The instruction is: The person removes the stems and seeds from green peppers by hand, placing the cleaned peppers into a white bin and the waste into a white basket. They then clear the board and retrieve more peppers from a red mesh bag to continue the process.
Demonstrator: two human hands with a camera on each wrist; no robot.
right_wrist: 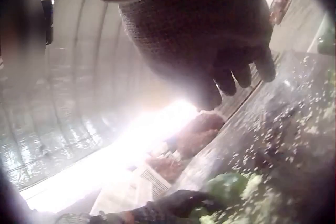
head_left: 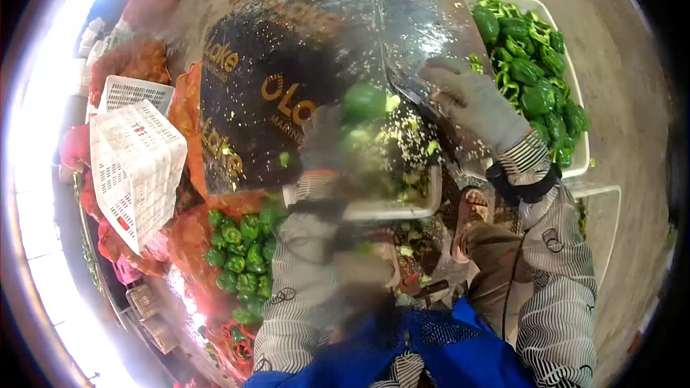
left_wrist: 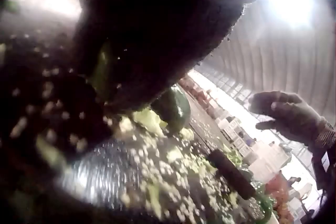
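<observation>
right hand (head_left: 483, 104)'s empty, fingers loose; can't tell if left hand (head_left: 323, 142) grips; bell pepper (head_left: 365, 103) could skid on seeds (head_left: 411, 131)

White perforated crates (head_left: 144, 165) near reddish sacks (head_left: 131, 62) at left

Blown out at the head view's left, bowed and black-rimmed; blurred around the left hand (head_left: 322, 142), glinting off the counter (head_left: 425, 18). Backlit in both wrist views, hazy, dark up close.
</observation>
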